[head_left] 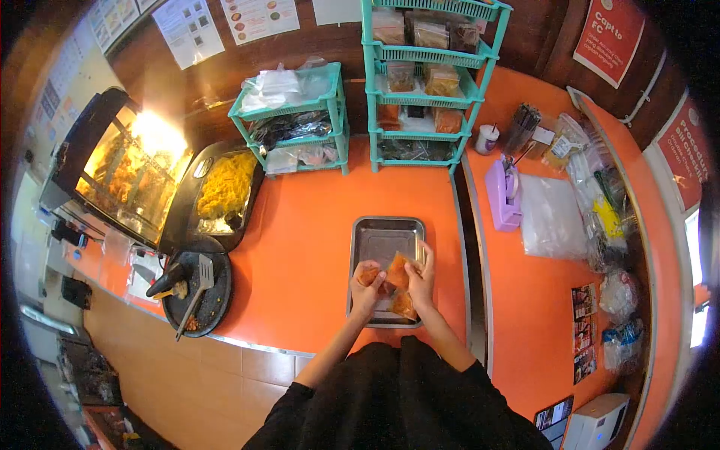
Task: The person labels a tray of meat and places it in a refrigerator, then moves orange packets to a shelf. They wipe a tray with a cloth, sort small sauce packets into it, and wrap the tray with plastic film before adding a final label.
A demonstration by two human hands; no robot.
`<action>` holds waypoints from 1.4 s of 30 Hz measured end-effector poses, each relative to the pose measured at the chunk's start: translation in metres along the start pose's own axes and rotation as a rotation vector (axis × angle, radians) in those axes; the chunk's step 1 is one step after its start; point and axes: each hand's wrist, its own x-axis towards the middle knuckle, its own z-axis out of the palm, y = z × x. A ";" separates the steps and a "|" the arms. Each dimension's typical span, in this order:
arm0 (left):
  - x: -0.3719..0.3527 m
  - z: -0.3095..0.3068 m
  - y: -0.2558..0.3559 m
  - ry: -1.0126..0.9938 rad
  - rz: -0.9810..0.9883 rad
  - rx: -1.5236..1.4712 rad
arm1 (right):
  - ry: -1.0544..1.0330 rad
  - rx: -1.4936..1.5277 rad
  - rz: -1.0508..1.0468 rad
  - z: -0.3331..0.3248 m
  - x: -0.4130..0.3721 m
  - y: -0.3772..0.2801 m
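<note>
Both hands are over a dark metal tray [371, 232] on the orange counter. My left hand [366, 292] is closed on a small clear plastic sachet with orange-brown contents [367, 275]. Between the fingers of my right hand [422, 283] is another orange-filled sachet [397, 271], its face turned up toward me. A third sachet [403, 304] of the same colour lies lower in the tray, just below the hands. My fingers partly cover the two held sachets.
A teal shelf rack [427, 97] with bagged goods stands behind the tray, beside a lower teal rack [292, 105]. Leftward are a pan of yellow rice [225, 184], a lit food warmer [127, 172] and a stone mortar [217, 307] with a spatula. A purple tape dispenser [502, 195] sits right.
</note>
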 end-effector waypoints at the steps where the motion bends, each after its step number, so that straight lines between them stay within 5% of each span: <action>1: 0.000 -0.004 -0.005 0.001 -0.003 0.000 | -0.008 -0.132 -0.043 0.002 -0.003 -0.011; 5: 0.000 -0.003 0.007 -0.022 -0.407 -0.325 | -0.087 -0.376 -0.088 -0.003 0.009 -0.001; 6: -0.002 -0.003 0.013 -0.011 -0.601 -0.513 | -0.324 -0.321 -0.081 -0.003 0.013 0.003; 7: -0.001 -0.013 0.006 -0.123 -0.623 -0.482 | -0.558 -0.264 -0.073 -0.005 0.014 0.006; 12: -0.002 -0.014 -0.020 -0.137 -0.546 -0.442 | -0.516 -0.541 -0.150 0.003 -0.007 0.039; 14: -0.009 -0.001 -0.004 -0.084 -0.521 -0.412 | -0.265 -1.123 -0.355 0.010 -0.023 0.017; 18: -0.009 -0.023 -0.013 -0.183 -0.503 -0.615 | -0.075 -1.174 -0.135 -0.007 -0.004 0.010; 20: -0.006 -0.037 -0.009 -0.179 -0.502 -0.670 | -0.196 -1.192 -0.115 -0.027 0.001 0.006; 22: -0.001 -0.047 -0.002 -0.179 -0.498 -0.780 | -0.547 -1.564 -0.172 -0.039 -0.008 -0.008; 27: 0.001 -0.048 0.007 -0.163 -0.519 -0.573 | -0.527 -1.504 -0.382 -0.044 -0.020 0.019; 30: -0.002 -0.042 0.005 -0.116 -0.491 -0.353 | -0.342 -1.263 -0.261 -0.034 -0.010 0.010; 32: -0.003 -0.029 0.001 -0.094 -0.391 -0.156 | -0.214 -0.771 -0.070 -0.020 -0.004 -0.009; 36: 0.000 0.004 0.004 -0.119 -0.393 -0.228 | -0.114 -0.761 -0.298 0.003 -0.007 0.011; 42: 0.001 0.003 -0.002 -0.145 -0.451 -0.242 | -0.022 -0.757 -0.299 0.008 -0.013 0.003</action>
